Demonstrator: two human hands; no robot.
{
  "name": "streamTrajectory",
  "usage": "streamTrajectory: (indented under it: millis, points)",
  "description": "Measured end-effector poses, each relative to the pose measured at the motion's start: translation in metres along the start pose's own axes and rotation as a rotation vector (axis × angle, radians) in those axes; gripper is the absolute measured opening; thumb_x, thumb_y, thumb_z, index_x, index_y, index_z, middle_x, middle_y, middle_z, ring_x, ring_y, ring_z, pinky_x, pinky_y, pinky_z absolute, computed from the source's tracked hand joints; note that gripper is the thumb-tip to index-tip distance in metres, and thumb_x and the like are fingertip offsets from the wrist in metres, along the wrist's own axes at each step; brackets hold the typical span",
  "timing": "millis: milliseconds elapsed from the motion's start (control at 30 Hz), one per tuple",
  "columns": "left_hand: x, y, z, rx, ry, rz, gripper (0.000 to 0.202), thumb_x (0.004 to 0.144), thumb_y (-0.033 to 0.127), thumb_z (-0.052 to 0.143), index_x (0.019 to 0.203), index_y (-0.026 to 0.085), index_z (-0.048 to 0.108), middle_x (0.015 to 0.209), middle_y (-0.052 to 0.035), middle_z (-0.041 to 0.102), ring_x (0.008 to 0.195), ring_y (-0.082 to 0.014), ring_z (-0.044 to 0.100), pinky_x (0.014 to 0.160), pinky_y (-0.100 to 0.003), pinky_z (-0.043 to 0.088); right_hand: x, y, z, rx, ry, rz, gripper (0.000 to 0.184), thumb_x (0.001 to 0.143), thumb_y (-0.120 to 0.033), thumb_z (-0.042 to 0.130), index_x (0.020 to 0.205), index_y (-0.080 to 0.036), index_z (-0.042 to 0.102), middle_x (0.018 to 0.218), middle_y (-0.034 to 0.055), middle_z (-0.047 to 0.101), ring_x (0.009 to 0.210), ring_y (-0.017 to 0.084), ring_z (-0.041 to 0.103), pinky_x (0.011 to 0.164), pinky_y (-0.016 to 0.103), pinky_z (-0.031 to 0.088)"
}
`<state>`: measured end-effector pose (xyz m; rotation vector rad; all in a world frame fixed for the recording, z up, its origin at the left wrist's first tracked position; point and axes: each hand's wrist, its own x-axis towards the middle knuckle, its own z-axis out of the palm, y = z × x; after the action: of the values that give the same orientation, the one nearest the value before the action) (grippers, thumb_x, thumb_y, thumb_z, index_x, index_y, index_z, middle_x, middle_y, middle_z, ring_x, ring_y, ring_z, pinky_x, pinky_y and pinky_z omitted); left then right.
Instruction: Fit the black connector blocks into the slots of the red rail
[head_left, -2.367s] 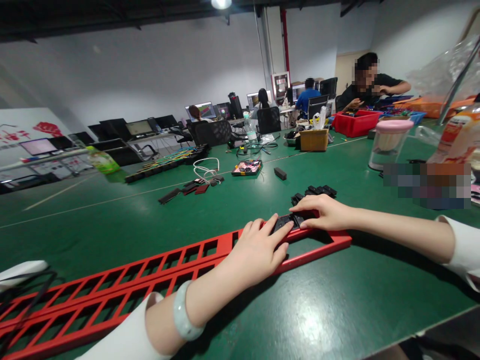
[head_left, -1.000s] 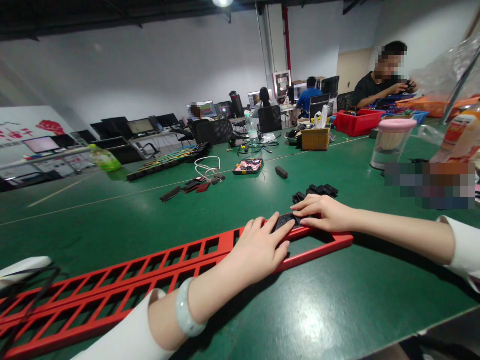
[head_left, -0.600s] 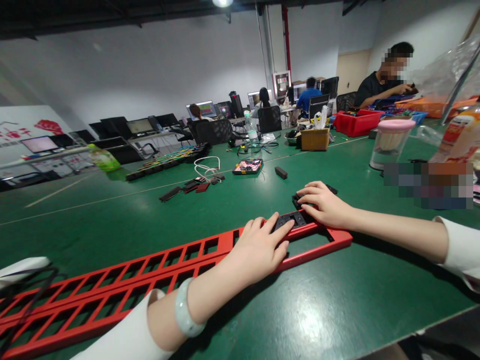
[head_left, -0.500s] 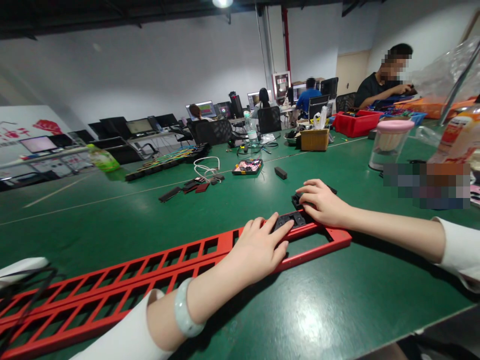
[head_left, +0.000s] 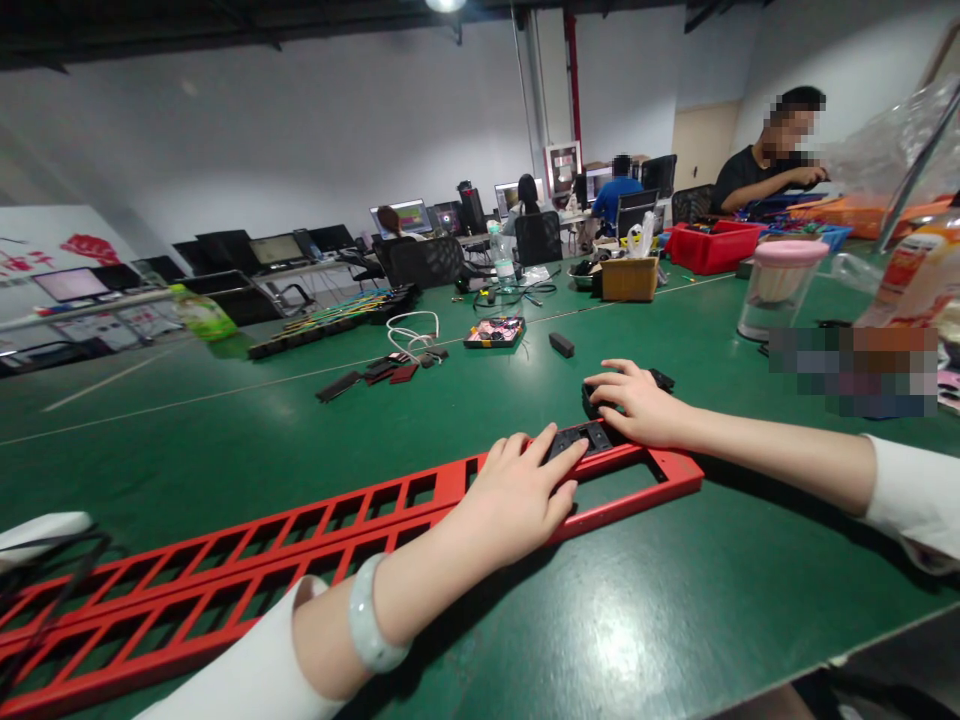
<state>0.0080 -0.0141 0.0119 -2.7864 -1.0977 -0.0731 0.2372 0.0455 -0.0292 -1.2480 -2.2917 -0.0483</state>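
A long red slotted frame (head_left: 450,484) lies across the green table, running from the lower left to the middle right. My left hand (head_left: 517,495) rests flat over it with fingers spread, the fingertips touching a black plastic plate (head_left: 589,438) set in the frame's right section. At the far edge of that end, my right hand (head_left: 637,405) curls its fingers over a black plastic part (head_left: 591,402). Most of this part is hidden under the hand. A black piece (head_left: 662,380) shows just behind the right knuckles; whether it joins the held part I cannot tell.
Beyond the frame lie a small black block (head_left: 561,345), a shallow box of parts (head_left: 495,332), dark flat pieces (head_left: 382,370) and a white cable (head_left: 412,330). To the right stand a pink-lidded cup (head_left: 780,290) and a red bin (head_left: 712,247). A co-worker (head_left: 772,170) sits behind.
My right hand has shifted slightly left over the black part, its fingers changing position a little. The left hand and red frame stay put.
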Motion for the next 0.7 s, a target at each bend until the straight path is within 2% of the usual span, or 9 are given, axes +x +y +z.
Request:
streamTrajectory:
  millis: [100, 167, 267, 333, 467, 533, 700]
  points:
    - [0.0, 0.0, 0.0, 0.011, -0.004, 0.002, 0.044, 0.09, 0.038, 0.033, 0.133, 0.031, 0.034, 0.137, -0.01, 0.037, 0.109, -0.0286, 0.043, 0.09, -0.048, 0.033, -0.003, -0.002, -0.002, 0.02, 0.111, -0.023, 0.016, 0.079, -0.028, 0.053, 0.088, -0.019, 0.063, 0.12, 0.0098, 0.054, 0.119, 0.031, 0.036, 0.091, 0.054, 0.035]
    - [-0.001, 0.0, 0.0, 0.016, -0.006, 0.003, 0.044, 0.09, 0.038, 0.032, 0.134, 0.031, 0.034, 0.137, -0.01, 0.036, 0.109, -0.0289, 0.043, 0.09, -0.048, 0.032, -0.007, -0.003, -0.005, 0.065, 0.171, -0.056, 0.016, 0.081, -0.03, 0.052, 0.089, -0.019, 0.061, 0.123, 0.0119, 0.051, 0.115, 0.027, 0.043, 0.092, 0.049, 0.038]
    - [-0.001, 0.0, 0.0, 0.016, -0.008, 0.001, 0.044, 0.09, 0.038, 0.032, 0.134, 0.03, 0.034, 0.137, -0.0102, 0.037, 0.109, -0.0293, 0.043, 0.09, -0.048, 0.033, -0.013, -0.005, -0.009, 0.179, 0.22, -0.103, 0.014, 0.084, -0.027, 0.047, 0.085, -0.019, 0.058, 0.122, 0.0133, 0.05, 0.107, 0.021, 0.052, 0.089, 0.038, 0.044]
    - [-0.001, 0.0, 0.0, 0.013, -0.007, 0.0, 0.044, 0.09, 0.038, 0.032, 0.133, 0.031, 0.034, 0.137, -0.01, 0.037, 0.109, -0.0291, 0.043, 0.089, -0.048, 0.033, -0.016, -0.005, -0.011, 0.237, 0.24, -0.124, 0.012, 0.084, -0.026, 0.048, 0.08, -0.019, 0.057, 0.122, 0.0134, 0.051, 0.105, 0.021, 0.054, 0.086, 0.037, 0.045]
    - [0.0, 0.0, 0.0, 0.004, -0.008, 0.0, 0.044, 0.09, 0.038, 0.032, 0.133, 0.031, 0.034, 0.137, -0.0099, 0.036, 0.109, -0.0289, 0.043, 0.09, -0.047, 0.032, -0.016, -0.005, -0.013, 0.314, 0.215, -0.131, 0.011, 0.079, -0.029, 0.055, 0.073, -0.019, 0.055, 0.112, 0.0118, 0.055, 0.1, 0.022, 0.055, 0.084, 0.038, 0.046]
    - [0.0, 0.0, 0.0, 0.001, -0.008, -0.002, 0.044, 0.09, 0.038, 0.032, 0.133, 0.031, 0.034, 0.137, -0.0099, 0.037, 0.11, -0.0289, 0.042, 0.09, -0.047, 0.032, -0.015, -0.004, -0.012, 0.366, 0.186, -0.104, 0.013, 0.075, -0.03, 0.06, 0.078, -0.019, 0.055, 0.103, 0.0102, 0.058, 0.096, 0.022, 0.057, 0.082, 0.038, 0.047]
    - [0.0, 0.0, -0.001, 0.009, -0.01, 0.001, 0.045, 0.09, 0.039, 0.032, 0.134, 0.03, 0.034, 0.137, -0.0105, 0.036, 0.109, -0.0292, 0.043, 0.09, -0.047, 0.032, -0.016, -0.001, -0.007, 0.563, 0.121, 0.03, 0.042, 0.065, -0.029, 0.069, 0.101, -0.018, 0.049, 0.098, 0.0073, 0.057, 0.087, 0.019, 0.058, 0.075, 0.035, 0.051]
